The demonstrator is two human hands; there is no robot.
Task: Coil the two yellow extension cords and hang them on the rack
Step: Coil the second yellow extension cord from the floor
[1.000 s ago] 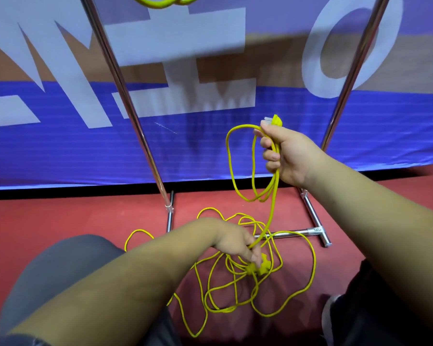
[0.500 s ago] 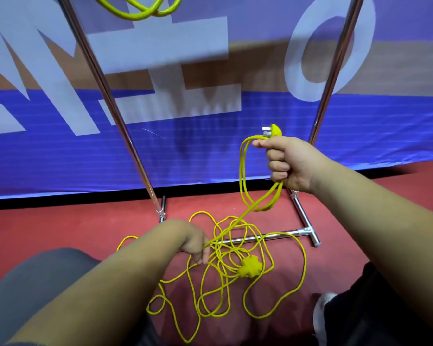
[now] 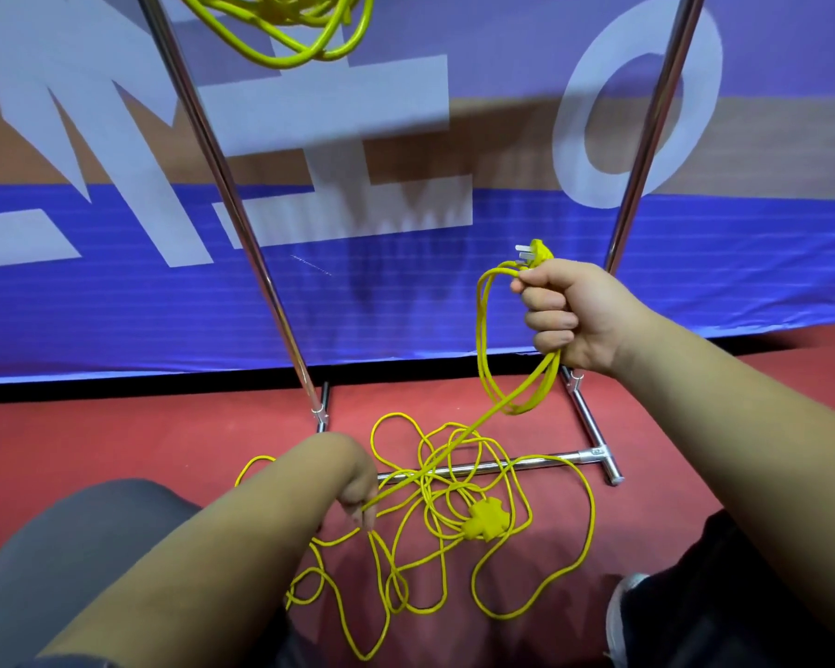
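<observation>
The right hand (image 3: 574, 320) was clenched round a few gathered loops of the yellow extension cord (image 3: 484, 339), its plug (image 3: 533, 253) poking up above the thumb. It was held high, apparently so the loops could hang free and keep an even size. Low down, the left hand (image 3: 357, 489) pinched the single taut strand running from that bundle to the floor, fingers curled on it, most likely to measure out the next length and feed it upward. Most of this cord lay uncoiled in a loose tangle (image 3: 502, 614) on the red floor (image 3: 116, 441), draped over the base bar (image 3: 541, 459) of the rack (image 3: 227, 185), with its socket block (image 3: 485, 520) in the middle of the heap. The other cord (image 3: 300, 41) already hung coiled from the top of the rack, only its lower loops in view, so the job looked about half done. The crossed strands might snag on the bar as they were drawn up.
</observation>
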